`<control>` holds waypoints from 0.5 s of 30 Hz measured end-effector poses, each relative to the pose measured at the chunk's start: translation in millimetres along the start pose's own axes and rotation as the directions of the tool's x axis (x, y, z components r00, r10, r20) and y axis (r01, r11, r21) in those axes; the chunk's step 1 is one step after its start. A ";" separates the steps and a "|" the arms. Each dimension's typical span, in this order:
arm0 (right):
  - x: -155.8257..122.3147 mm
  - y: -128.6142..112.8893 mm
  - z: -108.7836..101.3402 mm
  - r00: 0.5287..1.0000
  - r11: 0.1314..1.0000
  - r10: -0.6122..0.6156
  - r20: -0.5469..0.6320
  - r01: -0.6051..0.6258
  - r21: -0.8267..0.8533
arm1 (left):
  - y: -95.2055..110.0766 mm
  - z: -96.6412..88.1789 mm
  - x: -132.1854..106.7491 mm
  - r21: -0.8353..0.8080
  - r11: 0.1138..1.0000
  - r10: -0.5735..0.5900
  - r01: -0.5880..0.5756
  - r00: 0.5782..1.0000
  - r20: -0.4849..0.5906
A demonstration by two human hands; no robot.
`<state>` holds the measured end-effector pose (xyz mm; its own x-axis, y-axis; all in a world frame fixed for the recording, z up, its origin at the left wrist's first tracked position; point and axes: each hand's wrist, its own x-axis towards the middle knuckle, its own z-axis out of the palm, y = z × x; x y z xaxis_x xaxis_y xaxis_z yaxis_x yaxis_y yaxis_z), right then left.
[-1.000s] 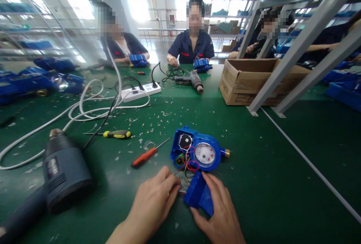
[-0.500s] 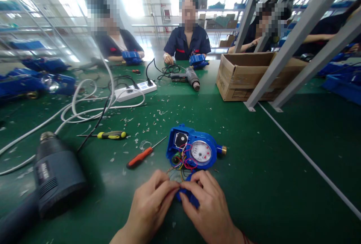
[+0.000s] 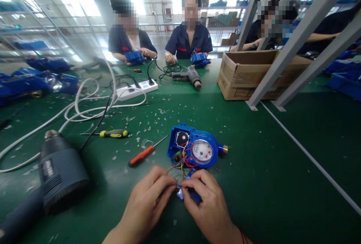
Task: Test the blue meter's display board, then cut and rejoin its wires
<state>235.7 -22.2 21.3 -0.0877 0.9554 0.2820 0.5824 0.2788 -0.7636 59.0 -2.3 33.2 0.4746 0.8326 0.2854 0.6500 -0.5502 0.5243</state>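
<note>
A blue water meter (image 3: 202, 152) lies face up on the green bench, its side compartment uncovered. Thin coloured wires (image 3: 183, 157) spill from it down to my fingertips. My left hand (image 3: 150, 199) is closed, thumb and forefinger pinching a wire end. Opposite it, my right hand (image 3: 207, 199) pinches the wires too, the fingertips of both almost meeting over a small bluish bit too tiny to make out. Beneath my right fingers sits a blue plastic cover (image 3: 194, 196), partly hidden. An orange screwdriver (image 3: 141, 156) rests left of the meter.
At left lie a large heat gun (image 3: 63, 172), a yellow-black screwdriver (image 3: 114, 134) and white cable loops. Farther back are a power strip (image 3: 137, 90), another heat gun (image 3: 191, 75) and a cardboard box (image 3: 234, 82) by metal posts. Several co-workers sit opposite; scraps litter the bench.
My fingertips have drawn slightly apart, showing the small bluish bit between them. The co-worker at left has shifted rightward and upright. The view has swung slightly.
</note>
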 end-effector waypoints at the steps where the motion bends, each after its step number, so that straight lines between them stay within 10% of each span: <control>1: 0.3 -0.3 -0.7 1.000 1.000 -0.008 -0.002 0.008 0.017 | 0.5 -0.2 0.4 0.000 1.000 0.013 -0.013 1.000 -0.014; 15: 11.8 -3.7 -11.3 0.988 0.996 -0.084 0.130 0.084 0.003 | 4.3 0.9 -0.2 0.319 0.940 0.185 -0.124 0.969 -0.167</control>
<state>241.6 -13.1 34.0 -0.2401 0.9333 0.2672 0.5705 0.3583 -0.7390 62.2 -4.9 34.7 0.4806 0.7154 0.5072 0.7409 -0.6406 0.2014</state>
